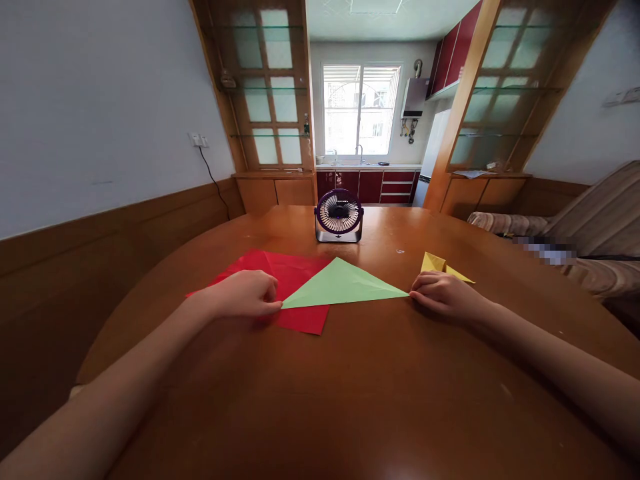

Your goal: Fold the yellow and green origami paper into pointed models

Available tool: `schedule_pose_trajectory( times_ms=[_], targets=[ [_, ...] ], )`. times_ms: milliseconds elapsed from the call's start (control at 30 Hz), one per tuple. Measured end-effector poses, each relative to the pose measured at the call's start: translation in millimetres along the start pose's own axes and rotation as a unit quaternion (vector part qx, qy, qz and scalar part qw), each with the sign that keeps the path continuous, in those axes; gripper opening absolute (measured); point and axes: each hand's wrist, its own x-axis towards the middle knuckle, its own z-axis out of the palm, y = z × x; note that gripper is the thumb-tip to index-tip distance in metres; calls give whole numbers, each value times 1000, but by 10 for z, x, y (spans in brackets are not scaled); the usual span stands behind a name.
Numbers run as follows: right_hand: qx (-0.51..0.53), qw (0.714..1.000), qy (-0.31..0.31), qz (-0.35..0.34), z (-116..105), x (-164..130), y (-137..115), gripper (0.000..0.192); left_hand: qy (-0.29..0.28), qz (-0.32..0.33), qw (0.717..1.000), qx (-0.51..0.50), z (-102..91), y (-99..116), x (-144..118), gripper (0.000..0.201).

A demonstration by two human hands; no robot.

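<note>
A light green paper (343, 283), folded into a triangle, lies flat on the wooden table (350, 393). My left hand (245, 295) pinches its left corner with curled fingers. My right hand (443, 295) pinches its right corner. Under the green triangle's left part lies a red paper sheet (285, 273), partly covered by my left hand. A small folded yellow paper (440, 265) sits just behind my right hand.
A small purple desk fan (339, 215) stands at the far middle of the table. A striped sofa (585, 233) is at the right. Wooden cabinets and a kitchen lie beyond. A wall with a socket and cable (200, 141) runs along the left.
</note>
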Motion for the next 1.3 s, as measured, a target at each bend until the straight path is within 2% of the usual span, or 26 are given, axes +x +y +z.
schedule_pose_trajectory(
  times_ms=[67,200,300,400,667,933,1167,1300],
  targets=[
    [13,1000,15,21,14,-15,6,47,-24,12,999,36,9,43,37,43],
    [62,994,48,71,27,-29,7,43,39,-13,996,83,132,78,119,50],
    [72,994,41,75,34,-11,-4,38,37,-19,995,85,244,90,156,56],
    [71,994,34,74,63,18,-19,34,32,-19,996,75,308,110,172,53],
    [98,989,61,87,197,63,-48,33,60,-55,996,-45,309,168,197,39],
    [116,989,62,75,199,73,-78,30,94,-55,981,-162,410,180,253,19],
    [144,979,81,123,196,67,-100,43,130,-64,952,-271,431,213,264,26],
    [164,973,96,131,210,64,-85,43,160,-79,932,-317,444,208,273,29]
  ],
)
